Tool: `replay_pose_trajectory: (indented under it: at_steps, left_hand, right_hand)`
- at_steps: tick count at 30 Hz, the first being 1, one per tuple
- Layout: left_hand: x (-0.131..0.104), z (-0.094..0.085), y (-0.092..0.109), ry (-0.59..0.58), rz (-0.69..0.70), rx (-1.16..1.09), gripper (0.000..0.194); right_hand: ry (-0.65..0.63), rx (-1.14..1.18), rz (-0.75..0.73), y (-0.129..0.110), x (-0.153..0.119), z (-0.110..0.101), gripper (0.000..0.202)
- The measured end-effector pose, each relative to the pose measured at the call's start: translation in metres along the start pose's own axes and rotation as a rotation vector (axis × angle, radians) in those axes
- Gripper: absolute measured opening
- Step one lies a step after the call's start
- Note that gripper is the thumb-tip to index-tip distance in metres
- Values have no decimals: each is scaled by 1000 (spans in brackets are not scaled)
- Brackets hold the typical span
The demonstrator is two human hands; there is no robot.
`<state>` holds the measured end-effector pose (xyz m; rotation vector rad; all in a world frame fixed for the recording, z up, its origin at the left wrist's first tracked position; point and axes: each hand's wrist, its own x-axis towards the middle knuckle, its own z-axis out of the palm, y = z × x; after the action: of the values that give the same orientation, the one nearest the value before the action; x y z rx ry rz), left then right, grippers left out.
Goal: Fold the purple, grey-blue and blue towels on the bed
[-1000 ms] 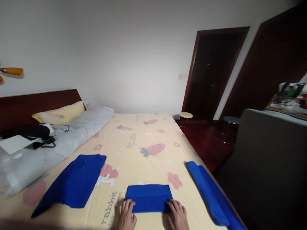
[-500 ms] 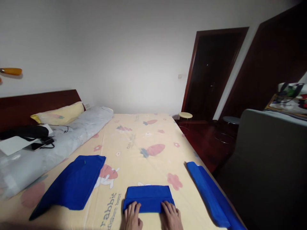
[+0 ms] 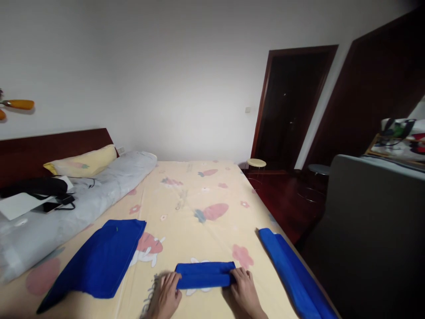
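Note:
A blue cloth (image 3: 205,274), folded into a narrow strip, lies on the patterned bed sheet (image 3: 186,239) close in front of me. My left hand (image 3: 170,288) grips its left end, fingers curled over the edge with the thumb below. At the right end my right hand (image 3: 244,285) holds the cloth the same way. Another blue cloth (image 3: 102,257) is spread out to the left, one corner trailing toward me. To the right, long folded blue cloths (image 3: 292,274) lie along the bed's edge.
Along the left side runs a grey wrapped roll (image 3: 109,190) with a phone (image 3: 51,207), a black bag (image 3: 40,186) and a yellow pillow (image 3: 83,161) near it. Beyond the bed's right edge stand a round stool (image 3: 256,163) and a dark grey panel (image 3: 365,221).
The middle cloth has become narrower, its near part folded up. Both hands have gone from resting on its near edge to gripping its two ends. The view has tilted slightly.

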<state>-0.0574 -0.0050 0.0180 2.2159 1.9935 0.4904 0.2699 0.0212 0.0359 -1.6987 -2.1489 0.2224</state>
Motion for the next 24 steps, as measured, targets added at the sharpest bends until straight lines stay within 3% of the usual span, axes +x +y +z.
replay_pose_trajectory:
  at_steps: [5,9,15,18,20,24]
  left_hand:
    - [43,-23,0,-93,-80,-26,46]
    - [61,-13,1,-96,-194,34,39]
    - [69,4,9,-72,-286,86,42]
    - [65,8,14,-19,-236,87,51]
    - [60,12,22,44,-155,72,55]
    - [53,20,58,58,5,-24,61]
  right_hand:
    - [-50,-73,56,4,34,-8,45]
    - [-40,-99,123,8,42,6,46]
    - [1,-132,216,4,39,24,49]
    - [72,-120,222,2,31,35,52]
    - [105,-53,152,-4,25,41,53]
    - [62,88,-55,-39,22,45,55]
